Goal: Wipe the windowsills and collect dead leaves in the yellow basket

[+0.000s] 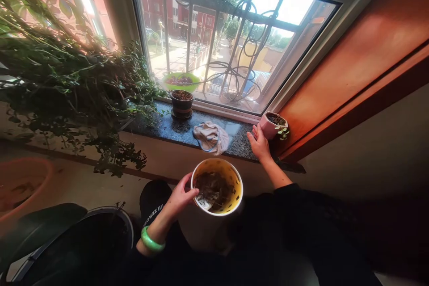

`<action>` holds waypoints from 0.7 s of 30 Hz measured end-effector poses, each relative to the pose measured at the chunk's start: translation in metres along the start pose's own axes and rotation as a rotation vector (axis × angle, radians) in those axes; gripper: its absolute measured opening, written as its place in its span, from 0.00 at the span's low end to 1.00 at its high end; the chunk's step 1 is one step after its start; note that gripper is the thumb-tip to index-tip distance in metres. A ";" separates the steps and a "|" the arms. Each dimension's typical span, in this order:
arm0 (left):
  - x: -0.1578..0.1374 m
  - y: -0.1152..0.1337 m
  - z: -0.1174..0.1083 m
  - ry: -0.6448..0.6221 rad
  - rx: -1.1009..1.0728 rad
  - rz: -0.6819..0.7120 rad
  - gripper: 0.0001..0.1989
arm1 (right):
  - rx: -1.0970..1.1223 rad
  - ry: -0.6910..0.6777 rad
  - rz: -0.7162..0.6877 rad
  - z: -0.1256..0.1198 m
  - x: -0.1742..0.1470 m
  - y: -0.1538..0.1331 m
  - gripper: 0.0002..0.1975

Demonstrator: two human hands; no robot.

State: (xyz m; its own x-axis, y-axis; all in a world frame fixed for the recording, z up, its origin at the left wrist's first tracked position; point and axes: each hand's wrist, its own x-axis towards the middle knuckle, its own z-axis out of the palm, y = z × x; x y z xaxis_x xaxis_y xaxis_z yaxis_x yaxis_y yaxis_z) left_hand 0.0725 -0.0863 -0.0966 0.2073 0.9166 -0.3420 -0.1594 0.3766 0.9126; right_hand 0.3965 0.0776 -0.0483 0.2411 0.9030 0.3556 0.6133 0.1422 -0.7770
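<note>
My left hand [181, 197] grips the rim of a round yellow basket [217, 212] with a white edge, its thumb over the lip. Dry brown plant debris [214, 187] and a whitish scrap lie inside it. My right hand [259, 144] is at the left side of a pink flowerpot [267, 127] on the windowsill, fingers stretched out and seeming to touch its wall. Soil and a small green succulent [283, 132] show in that pot, which stands in the sill's right corner. A crumpled pale cloth [211, 137] lies on the sill left of my right hand.
On the dark stone sill [161, 129] stands a dark flowerpot [182, 103] with soil. Trailing green plants [73, 76] hang over the left part. A barred window [214, 40] backs the sill; a green bowl [181, 81] sits beyond the glass. A large black pot [129, 228] stands lower left.
</note>
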 end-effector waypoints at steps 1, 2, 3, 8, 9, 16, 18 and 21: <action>0.000 0.000 -0.001 0.012 -0.001 -0.003 0.39 | 0.016 0.010 -0.003 -0.001 0.000 0.004 0.40; 0.000 0.000 -0.002 0.024 -0.003 -0.005 0.39 | 0.030 0.025 -0.001 -0.001 -0.002 0.006 0.40; 0.000 0.000 -0.002 0.032 -0.006 -0.004 0.39 | 0.044 0.047 0.012 -0.001 -0.003 0.007 0.40; 0.001 -0.001 -0.008 0.033 -0.019 0.025 0.36 | 0.163 0.020 0.051 0.027 0.000 -0.020 0.44; 0.001 -0.001 -0.009 0.033 -0.014 0.026 0.36 | 0.188 -0.030 0.024 0.040 0.004 -0.033 0.46; 0.001 -0.010 -0.018 0.085 -0.052 0.022 0.36 | 0.270 -0.295 0.022 0.171 0.046 -0.134 0.68; 0.002 -0.013 -0.023 0.103 -0.067 0.029 0.36 | 0.275 -0.291 0.076 0.203 0.053 -0.152 0.70; 0.004 -0.013 -0.030 0.135 -0.061 0.052 0.35 | 0.311 -0.234 0.115 0.237 0.055 -0.165 0.67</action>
State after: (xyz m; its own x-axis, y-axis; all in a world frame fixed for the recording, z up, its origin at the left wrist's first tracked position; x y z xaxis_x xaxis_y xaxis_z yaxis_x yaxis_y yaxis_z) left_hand 0.0468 -0.0833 -0.1170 0.0659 0.9434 -0.3251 -0.2256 0.3315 0.9161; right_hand 0.1308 0.1996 -0.0237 0.0954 0.9829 0.1576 0.3269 0.1186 -0.9376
